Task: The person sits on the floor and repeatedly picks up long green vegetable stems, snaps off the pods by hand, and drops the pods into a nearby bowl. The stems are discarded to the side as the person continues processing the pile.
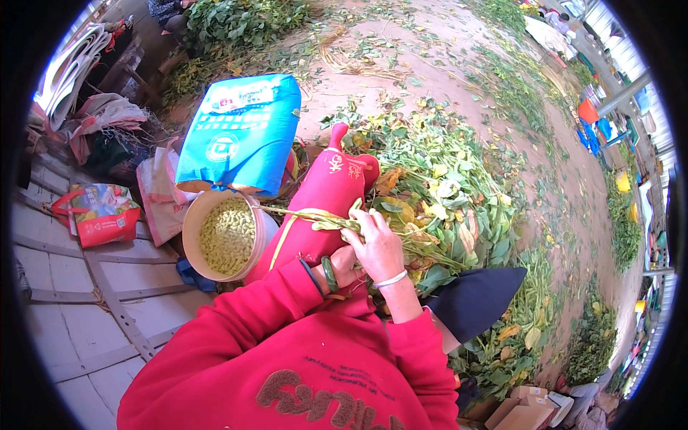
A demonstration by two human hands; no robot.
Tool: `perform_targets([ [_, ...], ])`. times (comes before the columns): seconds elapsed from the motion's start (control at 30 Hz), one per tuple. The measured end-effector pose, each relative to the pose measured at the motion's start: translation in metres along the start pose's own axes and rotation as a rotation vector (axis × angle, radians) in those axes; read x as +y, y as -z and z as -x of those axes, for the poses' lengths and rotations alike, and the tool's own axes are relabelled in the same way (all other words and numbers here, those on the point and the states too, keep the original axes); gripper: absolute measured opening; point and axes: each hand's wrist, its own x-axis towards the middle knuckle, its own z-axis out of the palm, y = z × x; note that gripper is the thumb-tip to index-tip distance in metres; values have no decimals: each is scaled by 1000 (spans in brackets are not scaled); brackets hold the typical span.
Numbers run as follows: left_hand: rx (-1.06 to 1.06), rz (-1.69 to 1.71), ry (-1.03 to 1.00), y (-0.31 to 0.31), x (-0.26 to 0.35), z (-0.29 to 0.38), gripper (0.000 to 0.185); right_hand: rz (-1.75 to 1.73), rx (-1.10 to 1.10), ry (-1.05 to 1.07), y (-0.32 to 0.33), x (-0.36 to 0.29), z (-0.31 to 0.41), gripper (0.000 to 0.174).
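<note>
My right hand (374, 244), with a white bangle at its wrist, is closed on a green plant stem with pods (328, 219) that lies crosswise above my lap. My left hand (344, 266), wearing a green bangle, is just below it, near my body. Its fingers are partly hidden behind my right hand, so what they hold cannot be told. A red apron (322, 196) covers my leg. To the left stands a white bucket (262, 228) filled with shelled green beans (228, 236). Cut leafy bean plants (451, 188) are heaped to the right of my legs.
A stuffed blue bag (242, 134) stands behind the bucket. Farther left are a red printed bag (107, 215) and a pink-white sack (161, 188). Cardboard boxes (521, 411) lie at bottom right. Another person (166, 13) is at top left, beside more leafy plants (242, 21).
</note>
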Motion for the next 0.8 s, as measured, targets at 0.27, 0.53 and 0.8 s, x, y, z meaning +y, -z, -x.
perform_targets([
  [0.27,57,84,246,-14,16,22,15,-379,230,-66,-7,12,-5,5],
  [0.53,53,77,191,-61,77,37,24,-488,321,-367,10,26,24,14],
  [0.8,46,84,155,-63,70,14,17,-281,46,-330,15,9,61,10],
])
